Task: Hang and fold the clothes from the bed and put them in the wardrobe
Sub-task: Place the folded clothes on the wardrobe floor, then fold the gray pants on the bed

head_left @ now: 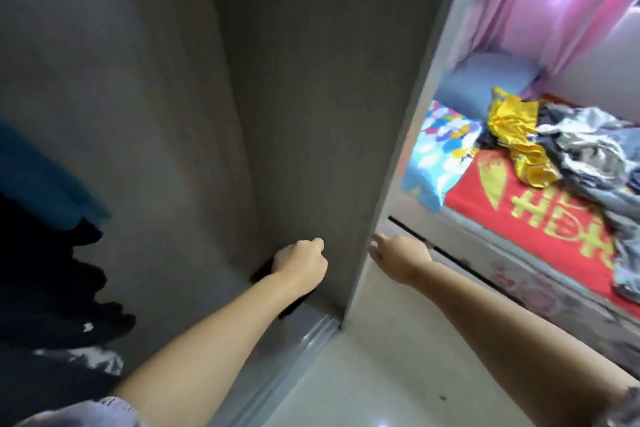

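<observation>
My left hand reaches low into the open wardrobe. Its fingers are curled shut over a dark cloth lying on the wardrobe floor, and my wrist hides most of that cloth. My right hand is outside, with its fingers stretched against the front edge of the wardrobe's right side panel. It holds nothing. On the bed at the right lies a loose heap of clothes: a yellow shiny garment and grey and silver garments.
Blue and black clothes hang at the wardrobe's left. A sliding-door track runs along its base. The bed has a red cover, a patterned blue pillow and a grey pillow. Pink curtains hang behind. Pale tiled floor lies between wardrobe and bed.
</observation>
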A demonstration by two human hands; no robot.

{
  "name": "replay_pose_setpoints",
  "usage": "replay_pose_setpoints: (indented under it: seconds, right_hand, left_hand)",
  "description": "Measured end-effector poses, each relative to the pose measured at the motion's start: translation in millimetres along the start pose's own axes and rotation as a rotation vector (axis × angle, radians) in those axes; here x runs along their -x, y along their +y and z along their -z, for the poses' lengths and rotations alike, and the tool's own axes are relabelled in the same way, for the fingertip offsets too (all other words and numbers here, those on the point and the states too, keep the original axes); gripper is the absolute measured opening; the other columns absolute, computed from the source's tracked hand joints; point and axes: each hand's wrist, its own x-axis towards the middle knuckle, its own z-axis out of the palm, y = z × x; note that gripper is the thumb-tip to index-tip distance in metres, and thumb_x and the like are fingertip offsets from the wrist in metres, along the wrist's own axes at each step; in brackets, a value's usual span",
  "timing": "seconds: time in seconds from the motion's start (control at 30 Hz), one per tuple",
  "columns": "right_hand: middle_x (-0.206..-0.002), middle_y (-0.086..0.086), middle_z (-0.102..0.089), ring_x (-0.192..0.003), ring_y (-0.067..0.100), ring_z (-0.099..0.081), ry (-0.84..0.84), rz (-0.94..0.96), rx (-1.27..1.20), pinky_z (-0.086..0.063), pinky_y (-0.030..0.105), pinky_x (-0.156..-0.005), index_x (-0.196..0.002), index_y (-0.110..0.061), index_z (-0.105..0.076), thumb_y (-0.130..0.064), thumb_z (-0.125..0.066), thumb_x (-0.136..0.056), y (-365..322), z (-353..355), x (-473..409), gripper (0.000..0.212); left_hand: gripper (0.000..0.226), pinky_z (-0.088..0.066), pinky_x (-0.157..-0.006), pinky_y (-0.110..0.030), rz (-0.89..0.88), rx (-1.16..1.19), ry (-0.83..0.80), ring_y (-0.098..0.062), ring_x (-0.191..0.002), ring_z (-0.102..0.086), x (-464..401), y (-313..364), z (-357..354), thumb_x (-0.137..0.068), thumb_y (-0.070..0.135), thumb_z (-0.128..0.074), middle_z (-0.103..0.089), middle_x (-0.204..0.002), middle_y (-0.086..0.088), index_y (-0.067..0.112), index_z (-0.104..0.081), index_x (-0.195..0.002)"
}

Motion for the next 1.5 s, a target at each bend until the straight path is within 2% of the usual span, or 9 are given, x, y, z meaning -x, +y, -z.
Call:
replay_pose_setpoints:
  seconds: [0.13,0.23,0.37,0.67,0.8,0.97,1.13,1.3,1.5]
  right_hand:
    - [-0.115,0.013,-0.064,-0.103,0.033,-0.062,-0.005,-0.286,-0.046,-0.042,0.036,-0.072,-0.125,-0.019,-0.045,-0.044,-0.029,-0.101,102,3,73,0.039]
    - [-0.11,0.011,-0.065,-0.097,0.032,-0.062,-0.007,-0.469,-0.107,-0.042,0.036,-0.069,-0.12,-0.017,-0.044,-0.038,-0.029,-0.1,177,-3,136,0.032]
    - [-0.109,0.011,-0.065,-0.097,0.032,-0.061,-0.012,-0.637,-0.148,-0.039,0.036,-0.068,-0.115,-0.016,-0.044,-0.038,-0.029,-0.101,261,-19,208,0.03]
    - [-0.111,0.009,-0.066,-0.099,0.031,-0.063,0.025,-0.694,-0.173,-0.042,0.036,-0.067,-0.126,-0.019,-0.043,-0.041,-0.031,-0.1,410,-42,283,0.036]
    - [-0.109,0.01,-0.066,-0.099,0.031,-0.063,0.017,-0.713,-0.217,-0.043,0.036,-0.069,-0.126,-0.018,-0.043,-0.04,-0.031,-0.1,459,-54,279,0.036]
    - [-0.11,0.008,-0.065,-0.098,0.03,-0.062,-0.025,-0.747,-0.281,-0.041,0.035,-0.069,-0.12,-0.015,-0.047,-0.038,-0.031,-0.101,519,-66,246,0.033]
    - [-0.108,0.008,-0.064,-0.096,0.03,-0.061,-0.088,-0.877,-0.298,-0.04,0.034,-0.068,-0.105,-0.015,-0.048,-0.035,-0.032,-0.1,598,-69,216,0.026]
    - [-0.113,0.008,-0.064,-0.101,0.03,-0.061,-0.095,-1.004,-0.319,-0.039,0.034,-0.071,-0.113,-0.017,-0.051,-0.031,-0.033,-0.098,684,-62,190,0.028]
    - [-0.115,0.008,-0.064,-0.102,0.031,-0.061,-0.111,-1.009,-0.389,-0.041,0.034,-0.073,-0.116,-0.017,-0.052,-0.028,-0.035,-0.097,768,-81,151,0.028]
  left_hand:
    - [0.029,-0.043,-0.082,-0.033,-0.293,-0.067,-0.082,-0.033,-0.107,-0.058,-9,112,-20,-0.09,0.015,-0.04,-0.063,-0.118,-0.009,0.014,-0.055,-0.115]
    - [0.03,-0.044,-0.083,-0.035,-0.504,-0.095,-0.096,-0.032,-0.107,-0.058,-13,201,-37,-0.092,0.02,-0.039,-0.062,-0.119,-0.009,0.013,-0.054,-0.117]
    - [0.029,-0.044,-0.08,-0.036,-0.658,-0.125,-0.129,-0.031,-0.106,-0.058,-17,306,-67,-0.093,0.022,-0.039,-0.062,-0.117,-0.007,0.012,-0.054,-0.116]
    - [0.022,-0.038,-0.065,-0.031,-0.77,-0.097,-0.246,-0.03,-0.093,-0.059,-14,494,-127,-0.095,0.021,-0.039,-0.064,-0.104,-0.007,0.011,-0.055,-0.104]
    - [0.024,-0.042,-0.067,-0.033,-0.742,-0.092,-0.307,-0.027,-0.09,-0.059,-39,540,-142,-0.094,0.021,-0.038,-0.065,-0.102,-0.005,0.012,-0.058,-0.104]
    - [0.017,-0.037,-0.061,-0.031,-0.725,-0.131,-0.337,-0.023,-0.075,-0.054,-108,577,-159,-0.094,0.02,-0.038,-0.062,-0.088,-0.002,0.015,-0.055,-0.089]
    - [0.023,-0.04,-0.061,-0.03,-0.739,-0.149,-0.374,-0.022,-0.075,-0.057,-192,633,-176,-0.094,0.02,-0.037,-0.063,-0.088,-0.002,0.013,-0.059,-0.094]
    - [0.024,-0.043,-0.065,-0.034,-0.842,-0.205,-0.397,-0.029,-0.089,-0.061,-272,709,-179,-0.094,0.022,-0.037,-0.063,-0.097,-0.006,0.01,-0.058,-0.097]
    - [0.027,-0.043,-0.07,-0.033,-0.851,-0.232,-0.427,-0.03,-0.096,-0.06,-334,779,-214,-0.094,0.023,-0.038,-0.065,-0.106,-0.01,0.011,-0.06,-0.103]
